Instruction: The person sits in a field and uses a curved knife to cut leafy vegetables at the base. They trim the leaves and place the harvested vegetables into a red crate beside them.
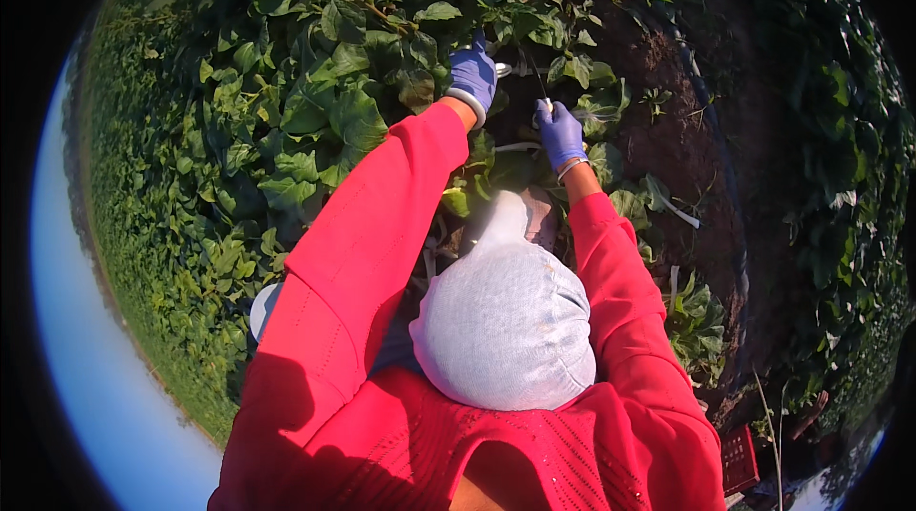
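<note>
My left hand (pixel 472 78), in a purple glove, reaches into the green leaves (pixel 429 13) at the top centre. Its fingers are partly hidden, so what they hold cannot be told. A shiny pale piece (pixel 503 70) lies beside its palm. My right hand (pixel 559 135), also gloved in purple, is lower and to the right, closed on the whitish handle (pixel 549 105) of a thin-bladed tool, seemingly a knife. Its narrow dark blade (pixel 535 73) points up and left to the shaded gap between the plants. A pale stalk (pixel 519 147) lies left of my right hand.
Dense leafy plants (pixel 286 117) fill the left side. At right, a dark hose (pixel 723 139) runs along bare soil (pixel 665 132), with a leafy piece with a white stalk (pixel 680 212) on it. My grey-clad knee (pixel 508 325) is below my hands. A red crate (pixel 740 459) stands at lower right.
</note>
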The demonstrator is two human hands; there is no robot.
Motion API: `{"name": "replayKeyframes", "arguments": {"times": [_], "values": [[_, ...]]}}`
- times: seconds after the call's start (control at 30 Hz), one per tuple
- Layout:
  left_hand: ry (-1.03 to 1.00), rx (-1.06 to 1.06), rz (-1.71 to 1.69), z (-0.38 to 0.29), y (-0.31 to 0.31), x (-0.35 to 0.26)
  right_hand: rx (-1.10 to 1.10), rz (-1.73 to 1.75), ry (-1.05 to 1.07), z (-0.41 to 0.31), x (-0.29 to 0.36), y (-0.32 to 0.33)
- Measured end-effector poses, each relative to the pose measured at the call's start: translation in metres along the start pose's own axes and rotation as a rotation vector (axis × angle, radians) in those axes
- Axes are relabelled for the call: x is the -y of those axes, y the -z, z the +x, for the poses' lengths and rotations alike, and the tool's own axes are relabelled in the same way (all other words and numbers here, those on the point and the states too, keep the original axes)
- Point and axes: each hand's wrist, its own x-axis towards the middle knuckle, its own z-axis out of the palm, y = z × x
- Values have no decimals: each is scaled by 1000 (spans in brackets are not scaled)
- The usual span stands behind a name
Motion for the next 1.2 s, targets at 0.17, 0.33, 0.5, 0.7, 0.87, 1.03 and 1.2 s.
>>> {"name": "replayKeyframes", "arguments": {"times": [0.17,0.33,0.5,0.7,0.87,1.03,1.2], "values": [[11,-35,35,0,-16,20,79,-52,79,8,14,0],[22,-154,141,-7,-28,18,158,-212,73,38,17,-18],[41,10,-5,-12,-37,28,306,-338,48,55,23,-25],[54,-138,-586,-34,18,40,302,-242,-36,30,22,37],[139,45,-1499,-61,105,36,-224,563,93,-38,39,98],[-78,355,-1830,-95,163,26,-109,920,278,-81,105,145],[-199,264,-1707,-140,182,21,88,909,233,-116,145,142]]}}
